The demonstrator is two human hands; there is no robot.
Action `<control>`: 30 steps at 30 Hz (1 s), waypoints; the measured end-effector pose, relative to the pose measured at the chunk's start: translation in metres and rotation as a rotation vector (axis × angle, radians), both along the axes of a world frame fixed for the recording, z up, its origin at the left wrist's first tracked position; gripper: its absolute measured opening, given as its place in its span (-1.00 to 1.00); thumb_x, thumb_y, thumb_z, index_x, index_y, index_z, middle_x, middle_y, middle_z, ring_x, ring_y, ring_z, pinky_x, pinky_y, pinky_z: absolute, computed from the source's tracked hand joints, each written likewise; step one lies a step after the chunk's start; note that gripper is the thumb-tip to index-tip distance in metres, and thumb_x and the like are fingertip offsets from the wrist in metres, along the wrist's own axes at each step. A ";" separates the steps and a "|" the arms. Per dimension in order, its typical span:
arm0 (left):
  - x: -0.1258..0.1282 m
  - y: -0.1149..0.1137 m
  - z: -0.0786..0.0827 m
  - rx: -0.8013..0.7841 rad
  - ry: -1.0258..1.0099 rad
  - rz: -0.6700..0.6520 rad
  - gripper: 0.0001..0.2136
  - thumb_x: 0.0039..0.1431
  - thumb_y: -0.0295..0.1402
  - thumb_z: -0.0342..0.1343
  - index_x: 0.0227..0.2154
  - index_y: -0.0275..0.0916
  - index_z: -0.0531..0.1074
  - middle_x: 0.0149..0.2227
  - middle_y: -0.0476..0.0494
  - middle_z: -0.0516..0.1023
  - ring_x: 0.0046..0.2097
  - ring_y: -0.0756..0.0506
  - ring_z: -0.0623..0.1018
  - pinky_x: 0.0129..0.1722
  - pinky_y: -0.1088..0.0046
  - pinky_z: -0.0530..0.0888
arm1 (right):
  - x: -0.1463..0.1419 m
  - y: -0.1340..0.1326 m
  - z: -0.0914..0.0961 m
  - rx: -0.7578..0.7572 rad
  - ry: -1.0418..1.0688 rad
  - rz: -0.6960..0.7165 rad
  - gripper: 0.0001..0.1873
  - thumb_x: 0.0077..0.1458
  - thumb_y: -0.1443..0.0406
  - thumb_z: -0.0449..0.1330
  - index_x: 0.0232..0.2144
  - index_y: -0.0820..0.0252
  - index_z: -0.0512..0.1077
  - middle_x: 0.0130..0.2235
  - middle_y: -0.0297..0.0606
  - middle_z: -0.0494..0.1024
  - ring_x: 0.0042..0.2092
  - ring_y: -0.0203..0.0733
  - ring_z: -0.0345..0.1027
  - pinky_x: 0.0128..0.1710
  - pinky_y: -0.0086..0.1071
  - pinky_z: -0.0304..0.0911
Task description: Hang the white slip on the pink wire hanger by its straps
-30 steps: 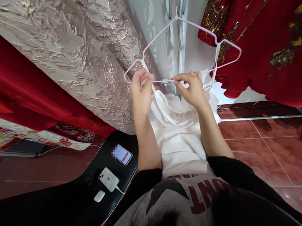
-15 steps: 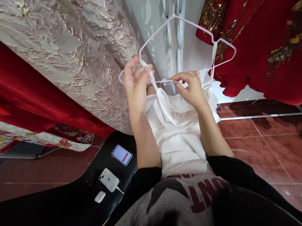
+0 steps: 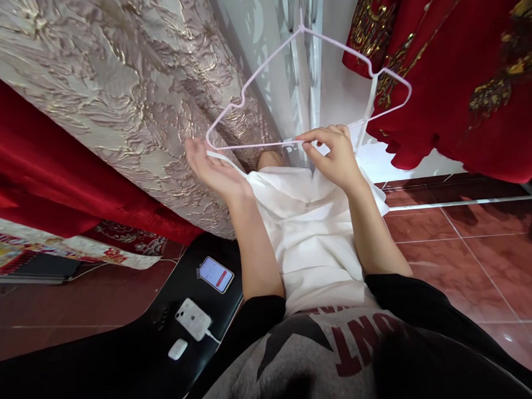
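A thin pale-pink clothes hanger (image 3: 271, 62) is held up in front of me. My right hand (image 3: 332, 158) pinches its bottom bar between thumb and fingers. A white garment with thin straps (image 3: 311, 227) lies over my lap. One strap (image 3: 369, 104) loops over the hanger's right shoulder notch. The other strap (image 3: 225, 159) is off the hanger and runs over my left hand (image 3: 218, 172), just below the hanger's left corner. My left fingers hold this strap, stretched out and slightly blurred.
A black bench (image 3: 165, 321) at the left bears a lit phone (image 3: 216, 274), a second phone with a cable (image 3: 193, 319) and a white earbud case (image 3: 178, 349). Cream brocade cloth (image 3: 156, 98) hangs at the left, red gold-trimmed cloth (image 3: 455, 79) at the right. A metal bar (image 3: 460, 203) runs above the tiles.
My left hand has moved left and slightly down, carrying the left strap off the hanger's shoulder and past its corner. My right hand keeps its pinch on the bottom bar.
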State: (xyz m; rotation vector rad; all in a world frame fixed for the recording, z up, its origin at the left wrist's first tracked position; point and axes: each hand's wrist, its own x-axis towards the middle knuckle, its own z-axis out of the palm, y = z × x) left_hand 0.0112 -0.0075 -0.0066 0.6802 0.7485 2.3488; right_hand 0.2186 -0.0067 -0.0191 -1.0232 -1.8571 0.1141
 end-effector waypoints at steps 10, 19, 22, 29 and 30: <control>0.030 0.001 -0.007 0.048 0.219 -0.251 -0.68 0.27 0.01 0.08 -0.29 -0.16 0.32 -0.40 -0.07 0.44 -0.17 -0.15 0.60 -0.10 0.34 0.52 | 0.026 0.000 0.005 0.309 0.436 -0.218 -0.68 0.20 0.26 0.07 0.00 0.05 0.40 0.06 -0.22 0.43 0.09 -0.13 0.33 0.04 -0.15 0.28; 0.025 0.003 -0.005 0.008 0.190 -0.243 -0.70 0.30 -0.03 0.07 -0.35 -0.15 0.31 -0.47 -0.03 0.39 -0.25 -0.12 0.59 -0.27 0.43 0.50 | 0.046 0.006 0.015 -0.015 0.582 -0.170 -0.83 0.07 0.30 0.19 -0.26 0.12 0.53 -0.26 -0.28 0.58 -0.22 -0.22 0.46 -0.18 -0.24 0.38; 0.021 0.004 -0.005 0.015 0.183 -0.266 -0.72 0.32 -0.06 0.08 -0.36 -0.16 0.32 -0.47 -0.03 0.39 -0.30 -0.10 0.58 -0.36 0.45 0.45 | 0.046 0.000 0.022 -0.011 0.627 -0.188 -0.90 0.06 0.34 0.19 -0.39 0.12 0.52 -0.40 -0.30 0.54 -0.38 -0.29 0.39 -0.31 -0.28 0.36; 0.018 0.004 -0.005 0.033 0.179 -0.298 -0.76 0.35 -0.14 0.05 -0.37 -0.17 0.33 -0.48 -0.04 0.38 -0.34 -0.09 0.56 -0.44 0.45 0.38 | 0.054 -0.004 0.022 -0.021 0.664 -0.191 -0.92 0.07 0.29 0.23 -0.46 0.08 0.43 -0.46 -0.30 0.45 -0.42 -0.25 0.33 -0.38 -0.24 0.29; 0.018 0.004 -0.005 0.017 0.180 -0.298 -0.75 0.34 -0.12 0.07 -0.37 -0.16 0.33 -0.48 -0.04 0.38 -0.33 -0.10 0.56 -0.43 0.45 0.39 | 0.056 -0.004 0.023 -0.008 0.658 -0.199 -0.91 0.06 0.28 0.24 -0.47 0.08 0.42 -0.45 -0.30 0.45 -0.42 -0.26 0.32 -0.38 -0.25 0.28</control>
